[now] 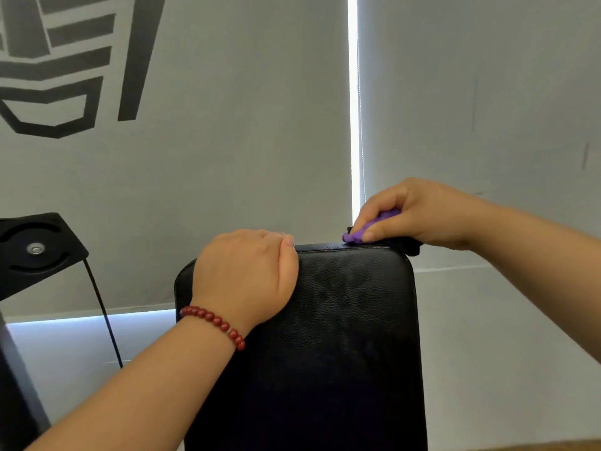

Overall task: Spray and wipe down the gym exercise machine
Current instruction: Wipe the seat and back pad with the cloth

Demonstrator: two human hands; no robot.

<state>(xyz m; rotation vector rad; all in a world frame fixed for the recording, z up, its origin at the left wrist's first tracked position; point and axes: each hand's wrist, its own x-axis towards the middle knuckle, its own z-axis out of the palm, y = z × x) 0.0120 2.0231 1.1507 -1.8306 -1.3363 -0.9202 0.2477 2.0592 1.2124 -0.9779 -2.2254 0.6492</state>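
Left hand grips black padded backrest top edge at frame center to steady it — right hand, fingers curled holding purple cloth, wipes upper-right corner.

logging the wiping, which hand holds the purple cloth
The right hand, pinching the crumpled purple cloth atop the black padded backrest; the left hand only grips its top edge.

Your black leather machine pad stands upright, and the bunched purple cloth lies on the pad's top edge, near its right corner.
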